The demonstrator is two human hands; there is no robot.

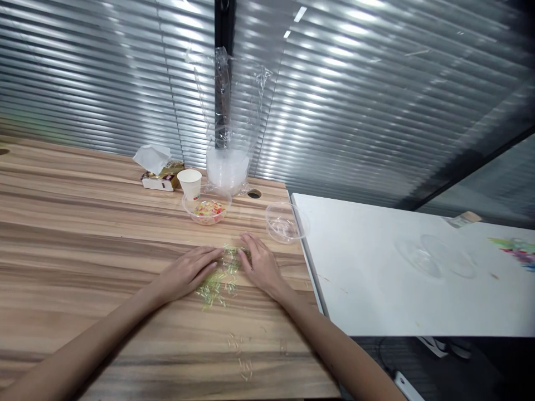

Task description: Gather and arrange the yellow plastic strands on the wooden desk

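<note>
A loose pile of small, thin yellow-green pieces (213, 289) lies spread on the wooden table; they look like short cut bits, though what they are made of is too small to tell. At the pile's left edge rests my left hand (181, 274), its fingers stretched out and the tips touching the bits. On the opposite side, my right hand (264, 267) lies with fingers extended and slightly apart around the upper right of the pile. Beyond the hands stands a clear plastic bowl (228, 201) with red, orange and yellow bits; another clear bowl (286, 224) is to the right.
Behind the bowls are a paper cup (190, 182), a tissue pack (161, 175) and bagged stacked plastic bowls (228, 170). A few stray bits (244, 367) lie nearer me. The adjoining white table (363, 278) holds clear lids (449, 256) and colourful strips (520, 253).
</note>
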